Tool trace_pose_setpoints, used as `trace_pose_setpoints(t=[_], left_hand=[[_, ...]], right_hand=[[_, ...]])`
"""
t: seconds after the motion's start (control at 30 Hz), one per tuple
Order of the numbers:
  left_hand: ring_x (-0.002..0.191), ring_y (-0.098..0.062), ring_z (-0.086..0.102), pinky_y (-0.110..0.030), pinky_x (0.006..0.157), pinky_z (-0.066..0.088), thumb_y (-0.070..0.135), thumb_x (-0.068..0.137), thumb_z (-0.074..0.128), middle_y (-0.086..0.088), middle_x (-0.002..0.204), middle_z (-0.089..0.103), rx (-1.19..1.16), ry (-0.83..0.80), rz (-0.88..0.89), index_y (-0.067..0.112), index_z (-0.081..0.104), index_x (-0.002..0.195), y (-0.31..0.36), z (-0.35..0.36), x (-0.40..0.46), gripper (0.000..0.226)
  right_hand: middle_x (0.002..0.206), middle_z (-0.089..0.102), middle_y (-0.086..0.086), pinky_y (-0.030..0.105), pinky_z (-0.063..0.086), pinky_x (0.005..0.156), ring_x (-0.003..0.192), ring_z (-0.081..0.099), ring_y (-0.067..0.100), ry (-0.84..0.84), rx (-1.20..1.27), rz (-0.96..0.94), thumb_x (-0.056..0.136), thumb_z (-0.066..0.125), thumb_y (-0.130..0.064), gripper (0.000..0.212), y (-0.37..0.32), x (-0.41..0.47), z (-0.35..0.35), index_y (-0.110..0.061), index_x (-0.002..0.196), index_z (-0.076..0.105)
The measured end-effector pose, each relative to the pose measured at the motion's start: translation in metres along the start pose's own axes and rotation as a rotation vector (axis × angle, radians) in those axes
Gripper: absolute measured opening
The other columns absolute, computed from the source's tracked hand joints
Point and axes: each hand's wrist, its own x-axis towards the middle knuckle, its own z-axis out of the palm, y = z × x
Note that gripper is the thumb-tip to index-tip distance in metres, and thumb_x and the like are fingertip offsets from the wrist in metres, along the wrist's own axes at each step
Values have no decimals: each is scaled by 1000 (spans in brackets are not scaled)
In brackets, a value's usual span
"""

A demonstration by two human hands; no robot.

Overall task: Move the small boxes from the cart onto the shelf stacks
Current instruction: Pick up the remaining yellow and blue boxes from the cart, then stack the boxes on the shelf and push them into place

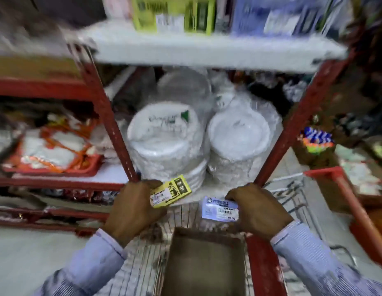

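The left hand (134, 207) grips a small yellow cardboard box (170, 191) with a white price label, held above the near wire cart (290, 195). To its right, the right hand (257, 207) pinches a small pale blue box (218, 208) by its right edge. Beyond them, plastic-wrapped stacks of white disposable plates (164, 137) sit on the red-framed shelf (220, 50).
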Motion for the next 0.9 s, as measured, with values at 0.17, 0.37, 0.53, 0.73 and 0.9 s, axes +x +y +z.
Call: trace_pose_setpoints(t=[0.17,0.37,0.53,0.73,0.9], left_hand=[[81,-15,74,-32,69,59,44,55,71,4,92,80,60,139,79,30,72,113,29,-111,5,60],[66,-7,71,-25,59,58,32,50,85,7,84,81,67,395,129,29,75,108,65,-210,11,59],[84,-13,73,-29,73,60,41,54,84,5,103,79,100,495,172,27,71,119,85,-267,31,68],[96,-16,73,-34,86,60,28,60,88,1,111,78,82,586,310,21,71,121,105,-307,77,64],[105,-16,69,-33,92,57,28,69,87,1,119,74,117,641,422,23,66,126,122,-318,123,60]], right_hand=[[88,67,-3,30,41,61,85,62,22,222,-66,-25,57,75,-51,49,-17,-22,-116,-24,97,65],[83,68,-5,30,47,58,73,56,17,448,-102,-13,56,76,-48,46,-32,-45,-226,-24,95,67],[83,70,-5,28,47,56,74,57,17,679,-121,41,54,75,-47,47,-29,-51,-288,-23,94,69],[105,74,-5,36,57,79,96,65,22,872,-174,126,63,80,-46,59,-14,-32,-342,-27,117,67],[102,74,-1,36,57,80,94,65,23,905,-246,147,72,79,-40,46,0,-2,-365,-21,112,67]])
